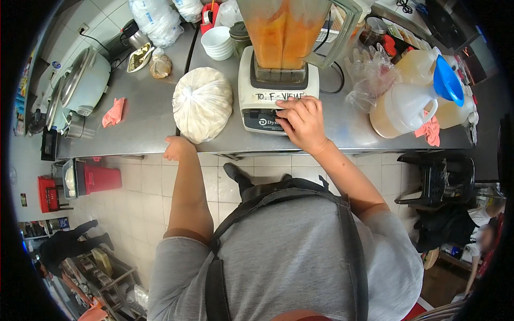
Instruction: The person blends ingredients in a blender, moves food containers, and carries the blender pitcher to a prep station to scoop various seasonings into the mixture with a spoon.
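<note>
The left hand [179,148] rests, fingers loosely curled, by the front edge of the table [144,143]; nothing shows in it, and whether it clasps the edge cannot be told. Just beyond this grip sits the tied bag [202,107], probably heavy and soft, apt to sag, and best lifted with both palms beneath it rather than by its thin knot. Right of the bag, straight ahead of the right hand [303,122], the blender [279,85] stands on the table. Its base looks stiff and weighty, so two hands low on its sides would suit it; the filled jar [281,35] is likely top-heavy and is best taken by its handle [342,47], beyond and right of that grip. The right hand's thumb and fingers close about the control knob [279,114], mostly hidden.

As for looks, the bag is rounded, cloudy white and creased, with pale contents. The blender's base is off-white with a dark front panel; a strip above it reads "TO: F-VIEW", partly covered by fingertips. The clear jar holds an orange mixture, paler and streaked in places.
</note>
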Action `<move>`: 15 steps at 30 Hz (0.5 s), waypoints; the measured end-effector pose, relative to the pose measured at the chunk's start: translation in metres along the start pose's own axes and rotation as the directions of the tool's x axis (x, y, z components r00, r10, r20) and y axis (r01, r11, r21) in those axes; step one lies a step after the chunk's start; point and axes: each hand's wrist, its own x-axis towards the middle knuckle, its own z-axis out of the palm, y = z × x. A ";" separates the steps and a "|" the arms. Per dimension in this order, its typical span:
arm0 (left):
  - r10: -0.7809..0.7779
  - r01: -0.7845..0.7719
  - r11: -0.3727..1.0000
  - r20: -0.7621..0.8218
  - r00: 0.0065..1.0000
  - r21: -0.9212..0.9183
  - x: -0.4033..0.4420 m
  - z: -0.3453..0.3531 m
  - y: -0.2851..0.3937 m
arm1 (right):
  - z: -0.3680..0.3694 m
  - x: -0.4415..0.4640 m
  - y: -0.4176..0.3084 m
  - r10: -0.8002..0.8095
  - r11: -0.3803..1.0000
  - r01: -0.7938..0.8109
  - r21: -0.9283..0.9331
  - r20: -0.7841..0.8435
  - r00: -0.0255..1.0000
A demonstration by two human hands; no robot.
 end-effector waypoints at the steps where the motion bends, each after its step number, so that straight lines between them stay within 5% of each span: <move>1: 0.001 -0.001 1.000 0.000 1.000 0.001 0.000 0.000 0.000 | 0.001 0.000 0.000 0.002 1.000 -0.002 0.001 -0.002 1.000; 15: 0.004 -0.004 1.000 0.019 1.000 -0.009 0.001 0.001 -0.001 | 0.000 -0.001 0.002 -0.021 1.000 0.021 -0.004 -0.008 1.000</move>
